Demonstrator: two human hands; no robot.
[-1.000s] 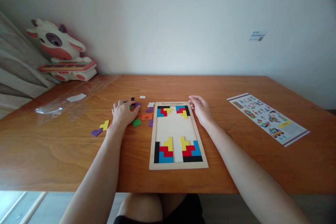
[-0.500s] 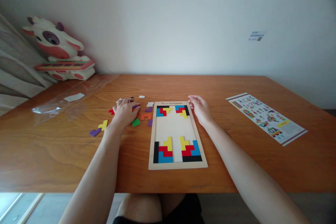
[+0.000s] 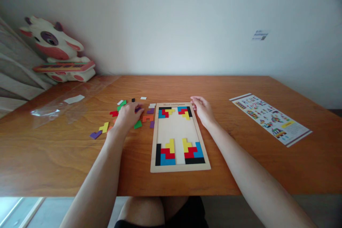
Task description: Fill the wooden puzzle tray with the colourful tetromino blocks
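Note:
A wooden puzzle board [image 3: 183,168] lies on the table, with black, blue, red and yellow pieces grouped in its four corners and its pale middle bare. To its left, my left hand [image 3: 128,114] is closed, thumb and fingers around a purple puzzle piece [image 3: 138,109] they partly hide. Loose pieces surround that hand: a green piece [image 3: 138,124], an orange piece [image 3: 148,118], a red piece [image 3: 113,113] and a yellow piece [image 3: 104,127]. My right hand [image 3: 202,109] rests beside the board's upper right edge, its fingers curled in, with nothing visible in them.
A printed instruction sheet [image 3: 272,119] lies to the right on the wooden table [image 3: 253,174]. Clear plastic wrap [image 3: 53,110] is spread at the left. Behind it stands a cow-shaped toy keyboard [image 3: 61,50] near a curtain [image 3: 18,74].
My left hand has drawn its fingers in around the purple piece, uncovering green, white and black pieces behind it. My right hand stays beside the board. The view has shifted slightly.

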